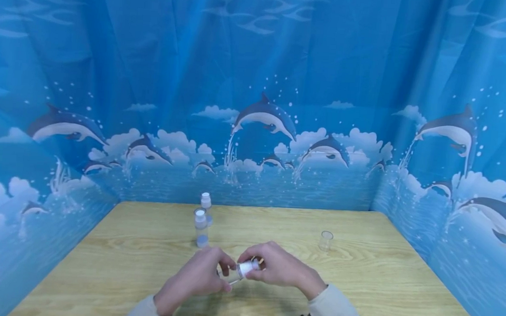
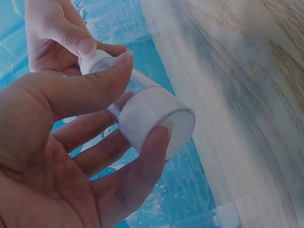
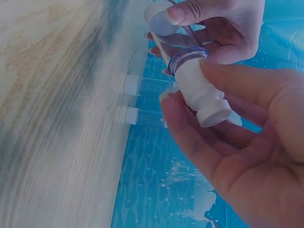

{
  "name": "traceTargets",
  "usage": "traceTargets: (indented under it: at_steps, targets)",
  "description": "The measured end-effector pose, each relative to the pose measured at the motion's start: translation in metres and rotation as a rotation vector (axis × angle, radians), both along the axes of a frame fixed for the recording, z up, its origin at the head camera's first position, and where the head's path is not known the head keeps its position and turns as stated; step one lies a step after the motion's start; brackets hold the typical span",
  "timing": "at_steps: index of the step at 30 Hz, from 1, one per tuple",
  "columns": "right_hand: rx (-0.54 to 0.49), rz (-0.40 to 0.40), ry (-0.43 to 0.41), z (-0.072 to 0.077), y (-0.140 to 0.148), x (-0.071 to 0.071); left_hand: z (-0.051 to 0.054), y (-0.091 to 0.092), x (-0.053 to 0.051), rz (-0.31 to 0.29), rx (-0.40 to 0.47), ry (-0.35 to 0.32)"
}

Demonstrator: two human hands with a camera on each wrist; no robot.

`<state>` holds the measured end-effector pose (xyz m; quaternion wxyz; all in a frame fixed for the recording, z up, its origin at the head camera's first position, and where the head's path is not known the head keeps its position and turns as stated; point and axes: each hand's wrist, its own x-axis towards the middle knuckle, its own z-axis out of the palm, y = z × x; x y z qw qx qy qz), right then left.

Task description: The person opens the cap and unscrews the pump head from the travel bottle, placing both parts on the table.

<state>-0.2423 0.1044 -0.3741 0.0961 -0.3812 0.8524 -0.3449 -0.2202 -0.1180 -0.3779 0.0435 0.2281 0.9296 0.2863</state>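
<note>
Low over the near part of the table, both hands hold a clear pump bottle [image 1: 233,275], tilted in the air. My left hand [image 1: 202,272] grips its transparent body, thumb on one side and fingers on the other; the left wrist view shows the white base [image 2: 154,116] by the fingertips. With thumb and fingers my right hand [image 1: 279,266] pinches the white pump top [image 3: 192,83] at the other end. In the right wrist view a clear ring stands where the top meets the body. Through the body nothing but a hand shows.
Two similar bottles with white tops stand left of centre, a nearer bottle [image 1: 201,232] and a farther bottle [image 1: 205,201]. A clear cap [image 1: 325,241] rests on the wooden table [image 1: 381,267] to the right. A blue dolphin curtain [image 1: 259,57] surrounds the table's back and sides.
</note>
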Motion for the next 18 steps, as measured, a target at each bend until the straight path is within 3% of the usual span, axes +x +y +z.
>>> traceTargets:
  at_steps: [18]
  targets:
    - [-0.009, 0.009, -0.043, -0.0018, 0.0049, -0.0048, 0.0012, 0.0, -0.0016, 0.017, 0.007, -0.042]
